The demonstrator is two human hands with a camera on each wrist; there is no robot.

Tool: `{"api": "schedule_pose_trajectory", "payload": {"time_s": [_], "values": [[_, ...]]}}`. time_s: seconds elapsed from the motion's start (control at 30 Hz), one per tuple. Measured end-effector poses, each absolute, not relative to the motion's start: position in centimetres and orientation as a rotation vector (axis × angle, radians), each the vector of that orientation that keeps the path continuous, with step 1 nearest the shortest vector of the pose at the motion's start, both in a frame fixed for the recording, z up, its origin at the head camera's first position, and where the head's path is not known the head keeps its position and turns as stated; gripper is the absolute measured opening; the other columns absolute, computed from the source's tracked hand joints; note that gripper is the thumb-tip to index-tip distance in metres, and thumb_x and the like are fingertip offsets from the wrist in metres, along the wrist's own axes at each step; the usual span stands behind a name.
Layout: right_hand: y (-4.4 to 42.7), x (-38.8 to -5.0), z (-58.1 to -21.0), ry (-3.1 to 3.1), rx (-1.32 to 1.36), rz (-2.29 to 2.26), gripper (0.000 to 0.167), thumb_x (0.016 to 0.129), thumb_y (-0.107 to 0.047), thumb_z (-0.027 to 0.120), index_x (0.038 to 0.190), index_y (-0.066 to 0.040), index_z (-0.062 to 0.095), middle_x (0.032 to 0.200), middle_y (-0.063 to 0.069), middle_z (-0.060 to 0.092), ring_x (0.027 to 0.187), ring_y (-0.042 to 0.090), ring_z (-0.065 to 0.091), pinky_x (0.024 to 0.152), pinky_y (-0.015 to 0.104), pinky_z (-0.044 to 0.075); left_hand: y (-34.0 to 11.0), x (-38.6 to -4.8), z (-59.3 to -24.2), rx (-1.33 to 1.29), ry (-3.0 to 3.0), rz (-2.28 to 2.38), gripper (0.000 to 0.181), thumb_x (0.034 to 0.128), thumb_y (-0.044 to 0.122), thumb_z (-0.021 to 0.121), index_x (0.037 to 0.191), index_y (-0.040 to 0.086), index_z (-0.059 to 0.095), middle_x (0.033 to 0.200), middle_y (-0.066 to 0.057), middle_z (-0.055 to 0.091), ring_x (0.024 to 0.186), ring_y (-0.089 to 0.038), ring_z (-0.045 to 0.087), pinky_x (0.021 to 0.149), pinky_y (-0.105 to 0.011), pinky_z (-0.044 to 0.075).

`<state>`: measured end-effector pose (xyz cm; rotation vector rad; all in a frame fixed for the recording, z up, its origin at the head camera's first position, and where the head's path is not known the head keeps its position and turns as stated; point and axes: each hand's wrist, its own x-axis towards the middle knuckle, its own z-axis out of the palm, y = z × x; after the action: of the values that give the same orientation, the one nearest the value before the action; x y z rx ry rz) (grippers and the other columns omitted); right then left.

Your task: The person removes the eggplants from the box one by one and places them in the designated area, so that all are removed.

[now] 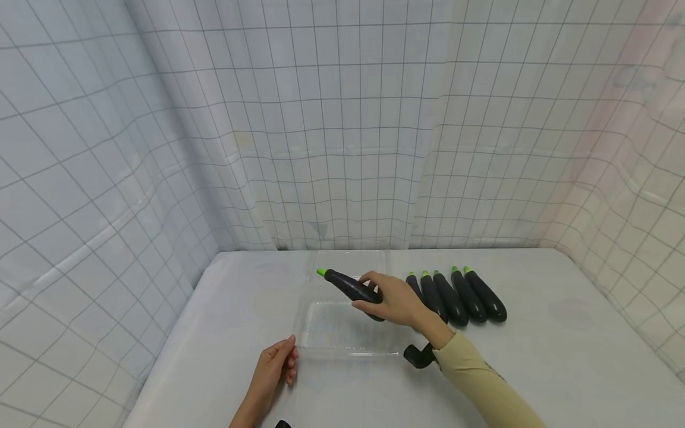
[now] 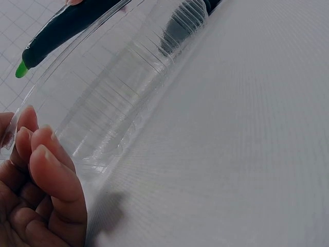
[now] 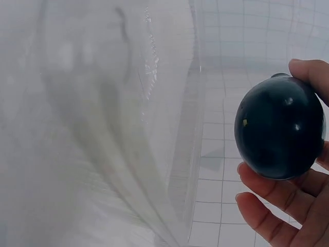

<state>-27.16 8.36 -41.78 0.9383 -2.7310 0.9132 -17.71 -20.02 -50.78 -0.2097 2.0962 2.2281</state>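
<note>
My right hand (image 1: 397, 300) grips a dark eggplant (image 1: 348, 285) with a bright green stem tip, thumb on one side and fingers on the other. The eggplant hangs above a clear plastic clamshell container (image 1: 329, 330), its stem end pointing left and away. In the right wrist view the rounded end of the eggplant (image 3: 277, 128) faces the camera. At the container's near left corner, my left hand (image 1: 274, 368) pinches the rim between thumb and fingers. The left wrist view shows the clear wall (image 2: 110, 113) beside those curled fingers (image 2: 56, 170).
Several more eggplants (image 1: 460, 300) lie side by side on the white table (image 1: 546, 356), right of the container. The container's lid (image 1: 350, 261) lies folded back behind it. White gridded curtains (image 1: 348, 119) enclose the back and sides.
</note>
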Motion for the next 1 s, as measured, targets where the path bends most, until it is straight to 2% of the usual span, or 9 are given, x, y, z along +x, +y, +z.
{"api": "schedule_pose_trajectory", "payload": {"time_s": [0.5,0.87,1.0], "values": [[9.6,-27.1,-42.2,-2.597,0.929,0.984,0.052,0.085,-0.053,0.065,0.12,-0.016,0.057,0.095,-0.005,0.061,0.062,0.003,0.05,0.052,0.024,0.044,-19.9,-17.8,-50.7,-0.215,2.102,2.241,0.04,0.0957,0.036,0.056,0.075,0.002,0.054,0.063,-0.002,0.045,0.047,-0.011,0.044,0.04,-0.021,0.039],[11.1,-26.8,-42.5,-2.521,0.815,1.027,0.047,0.085,-0.047,0.067,0.118,-0.015,0.057,0.076,-0.01,0.054,0.058,0.004,0.047,0.05,0.025,0.041,-20.0,-17.8,-50.9,-0.218,2.102,2.226,0.041,0.0946,0.039,0.056,0.076,0.002,0.054,0.064,-0.003,0.045,0.047,-0.012,0.044,0.041,-0.021,0.039],[11.6,-26.9,-42.6,-2.49,0.799,1.033,0.046,0.086,-0.044,0.069,0.118,-0.015,0.057,0.075,-0.008,0.054,0.059,0.005,0.048,0.05,0.025,0.041,-20.1,-17.7,-50.9,-0.213,2.11,2.212,0.042,0.0951,0.039,0.056,0.076,0.002,0.054,0.064,-0.002,0.045,0.048,-0.012,0.044,0.041,-0.021,0.039]]}}
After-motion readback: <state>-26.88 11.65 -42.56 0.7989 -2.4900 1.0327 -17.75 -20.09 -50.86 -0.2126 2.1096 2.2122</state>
